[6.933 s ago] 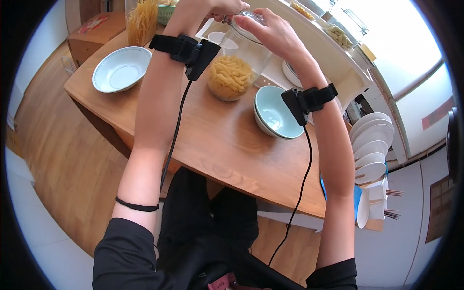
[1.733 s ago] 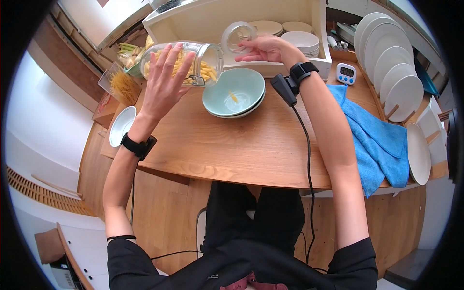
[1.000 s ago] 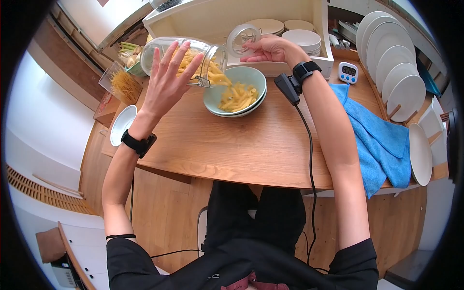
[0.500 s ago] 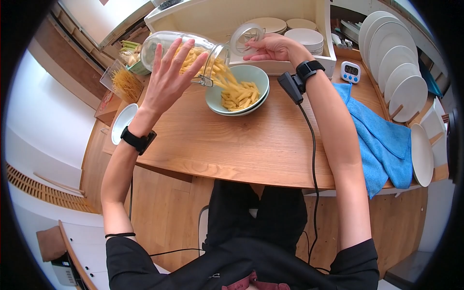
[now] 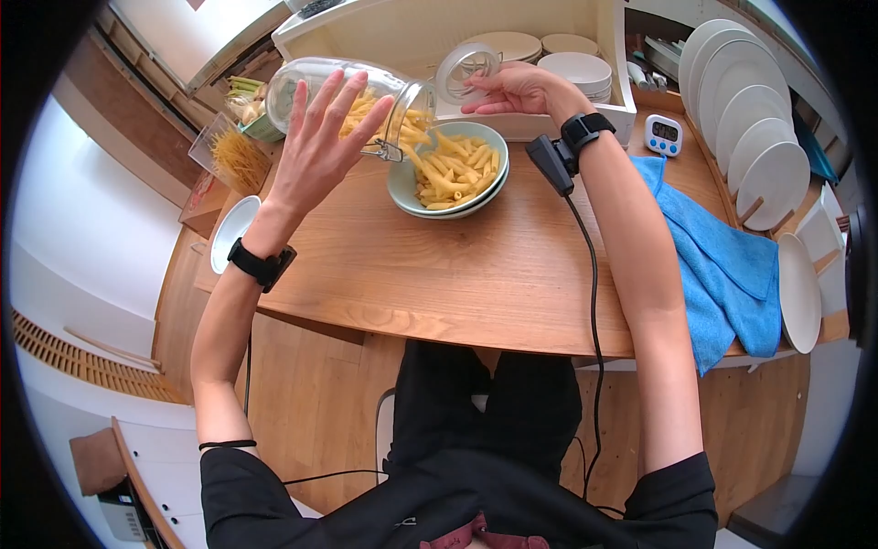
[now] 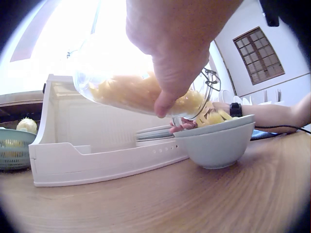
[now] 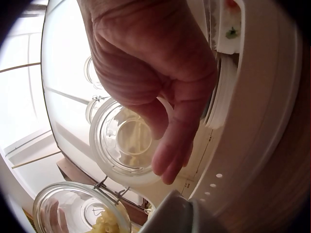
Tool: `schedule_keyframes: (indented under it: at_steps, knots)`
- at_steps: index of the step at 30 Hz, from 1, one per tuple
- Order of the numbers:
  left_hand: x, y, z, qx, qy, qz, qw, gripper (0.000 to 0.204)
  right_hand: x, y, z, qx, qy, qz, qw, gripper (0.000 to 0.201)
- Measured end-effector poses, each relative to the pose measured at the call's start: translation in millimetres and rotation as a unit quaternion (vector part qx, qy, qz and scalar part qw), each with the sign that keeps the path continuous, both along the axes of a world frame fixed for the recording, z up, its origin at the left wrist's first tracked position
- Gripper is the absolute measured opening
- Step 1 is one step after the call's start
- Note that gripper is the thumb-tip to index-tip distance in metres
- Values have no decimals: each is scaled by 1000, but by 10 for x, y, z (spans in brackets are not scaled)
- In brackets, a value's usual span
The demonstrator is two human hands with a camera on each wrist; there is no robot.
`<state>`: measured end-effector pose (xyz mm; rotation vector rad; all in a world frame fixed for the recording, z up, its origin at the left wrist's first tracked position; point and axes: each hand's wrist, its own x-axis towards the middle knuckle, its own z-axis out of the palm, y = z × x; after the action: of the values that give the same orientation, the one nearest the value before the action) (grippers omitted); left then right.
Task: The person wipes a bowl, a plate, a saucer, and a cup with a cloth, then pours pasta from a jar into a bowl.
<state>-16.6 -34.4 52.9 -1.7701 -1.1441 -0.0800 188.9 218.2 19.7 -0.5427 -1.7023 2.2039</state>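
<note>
The left hand (image 5: 320,142) grips a glass jar (image 5: 283,96) lying on its side in the air, its mouth over the upper of two stacked pale green bowls (image 5: 398,188). Penne pasta (image 5: 457,169) spills from the jar's mouth and heaps in that bowl. In the left wrist view the thumb of the left hand (image 6: 170,53) presses the glass. Beyond the bowl the right hand (image 5: 521,89) pinches the rim of the open round glass lid (image 5: 455,78). Seen from the right wrist, the right hand (image 7: 155,73) has thumb and fingers at the edge of the lid (image 7: 104,145).
A white shelf (image 5: 626,73) holding plates and bowls stands behind. To the right are a timer (image 5: 663,135), a blue cloth (image 5: 718,274) and upright plates (image 5: 773,188). A white bowl (image 5: 233,233) and spaghetti (image 5: 238,165) lie to the left.
The jar has been opened and tipped over the stacked bowls, which were empty of pasta at first. The pasta heap has grown, and less is left in the jar. Lately both hands have barely moved.
</note>
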Motion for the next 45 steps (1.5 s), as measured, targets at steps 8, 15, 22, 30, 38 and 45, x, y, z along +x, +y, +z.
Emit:
schedule_keyframes:
  at_steps: [8, 15, 22, 30, 38, 45]
  knots:
    - [17, -25, 3, -16, -50, -17, 999, 100, 20, -12, 20, 6, -8, 2, 1000, 34]
    - [10, -38, 12, -18, -57, -18, 998, 102, 35, -53, 55, 36, -32, -1, 999, 41]
    - [-9, -49, 0, -26, -106, -17, 994, 108, 62, -94, 96, 59, -31, -7, 998, 43]
    - [0, -62, 31, -26, -165, -36, 985, 109, 118, -93, 186, 121, -14, 4, 993, 45]
    - [-9, -47, 51, -39, -294, -96, 950, 108, 127, -188, 353, 158, 27, -33, 987, 45]
    - [-184, -155, -48, -59, -458, -83, 883, 106, -12, -562, 514, 184, 108, -68, 975, 45]
